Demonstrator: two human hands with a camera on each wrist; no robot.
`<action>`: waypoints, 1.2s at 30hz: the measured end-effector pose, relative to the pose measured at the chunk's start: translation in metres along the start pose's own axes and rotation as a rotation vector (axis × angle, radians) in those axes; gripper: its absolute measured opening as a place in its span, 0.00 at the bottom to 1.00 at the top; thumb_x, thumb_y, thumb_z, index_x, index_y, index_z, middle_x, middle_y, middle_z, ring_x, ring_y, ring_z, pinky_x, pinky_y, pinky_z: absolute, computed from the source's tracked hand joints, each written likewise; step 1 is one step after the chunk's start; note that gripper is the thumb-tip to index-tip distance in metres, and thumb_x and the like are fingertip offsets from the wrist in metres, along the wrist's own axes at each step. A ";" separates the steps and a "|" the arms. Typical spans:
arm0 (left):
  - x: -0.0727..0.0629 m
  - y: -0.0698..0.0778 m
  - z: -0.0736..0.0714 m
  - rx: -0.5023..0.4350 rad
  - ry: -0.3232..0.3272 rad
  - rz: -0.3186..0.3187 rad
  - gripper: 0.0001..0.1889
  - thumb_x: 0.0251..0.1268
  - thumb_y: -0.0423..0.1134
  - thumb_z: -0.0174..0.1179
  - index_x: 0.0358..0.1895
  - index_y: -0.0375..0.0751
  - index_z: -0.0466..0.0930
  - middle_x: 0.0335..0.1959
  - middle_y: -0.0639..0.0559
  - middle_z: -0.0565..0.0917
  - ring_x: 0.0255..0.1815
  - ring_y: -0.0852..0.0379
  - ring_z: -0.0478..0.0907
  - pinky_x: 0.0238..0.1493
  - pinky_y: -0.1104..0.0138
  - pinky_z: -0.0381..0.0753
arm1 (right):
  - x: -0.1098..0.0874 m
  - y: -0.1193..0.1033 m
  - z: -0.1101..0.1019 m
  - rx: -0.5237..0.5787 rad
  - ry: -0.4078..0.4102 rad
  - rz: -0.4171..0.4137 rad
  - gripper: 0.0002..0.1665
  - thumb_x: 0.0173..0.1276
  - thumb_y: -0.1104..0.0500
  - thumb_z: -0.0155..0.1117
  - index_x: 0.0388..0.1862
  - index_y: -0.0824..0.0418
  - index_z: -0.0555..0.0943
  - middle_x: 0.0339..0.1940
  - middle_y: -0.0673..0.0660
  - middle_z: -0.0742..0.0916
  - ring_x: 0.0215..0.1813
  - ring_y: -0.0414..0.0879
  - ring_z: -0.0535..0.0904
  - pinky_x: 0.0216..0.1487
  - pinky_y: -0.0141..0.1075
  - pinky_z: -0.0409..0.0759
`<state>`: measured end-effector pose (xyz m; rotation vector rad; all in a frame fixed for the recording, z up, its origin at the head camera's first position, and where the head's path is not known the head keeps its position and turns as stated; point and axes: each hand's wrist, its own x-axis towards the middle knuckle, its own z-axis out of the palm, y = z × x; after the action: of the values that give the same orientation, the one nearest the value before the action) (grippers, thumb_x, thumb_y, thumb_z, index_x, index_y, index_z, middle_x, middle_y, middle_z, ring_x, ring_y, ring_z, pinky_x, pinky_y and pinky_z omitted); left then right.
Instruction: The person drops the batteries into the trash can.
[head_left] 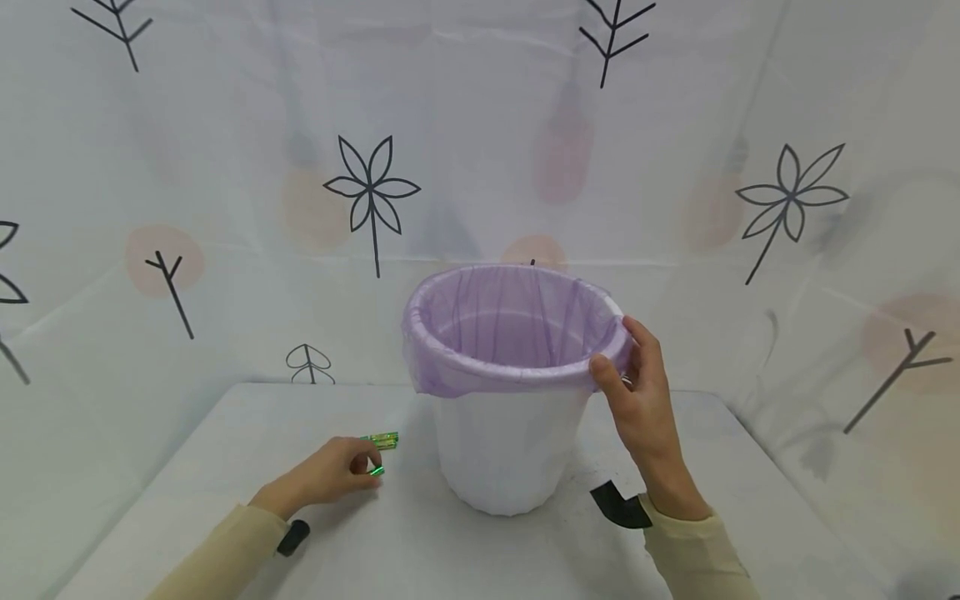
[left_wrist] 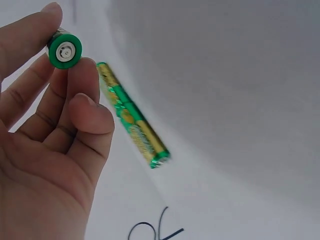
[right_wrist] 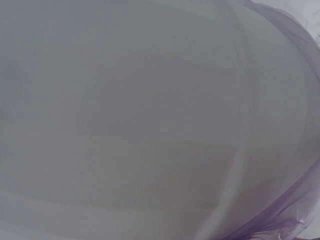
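Observation:
My left hand (head_left: 330, 477) is low over the table, left of the bin. It pinches a green-ended battery (left_wrist: 65, 51) between thumb and fingers, with the battery's metal tip facing the left wrist camera. Just beyond that hand lie more green and gold batteries (left_wrist: 132, 117), side by side and end to end. A white trash bin (head_left: 506, 450) stands upright at the middle, its purple bag (head_left: 442, 379) folded over the rim. My right hand (head_left: 648, 408) grips the rim on the right side, thumb in front. The bin's wall (right_wrist: 150, 100) fills most of the right wrist view.
The white table (head_left: 397, 550) reaches back to a pale cloth backdrop (head_left: 465, 100) printed with flowers and twigs. A black strap (head_left: 621, 507) sticks out at the right wrist, and a small black piece (head_left: 293, 537) sits by the left cuff.

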<state>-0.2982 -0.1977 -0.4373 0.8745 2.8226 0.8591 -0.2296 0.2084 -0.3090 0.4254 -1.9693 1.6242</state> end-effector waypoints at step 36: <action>-0.011 0.156 -0.090 0.057 0.094 0.453 0.09 0.60 0.40 0.66 0.42 0.47 0.79 0.26 0.64 0.74 0.27 0.67 0.71 0.29 0.71 0.74 | -0.001 -0.003 0.002 0.009 0.007 -0.003 0.38 0.69 0.62 0.57 0.74 0.53 0.54 0.65 0.62 0.70 0.56 0.50 0.71 0.48 0.26 0.75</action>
<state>-0.2298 -0.1415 -0.2801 1.5595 2.7787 0.8819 -0.2277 0.2059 -0.3068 0.4255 -1.9561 1.6307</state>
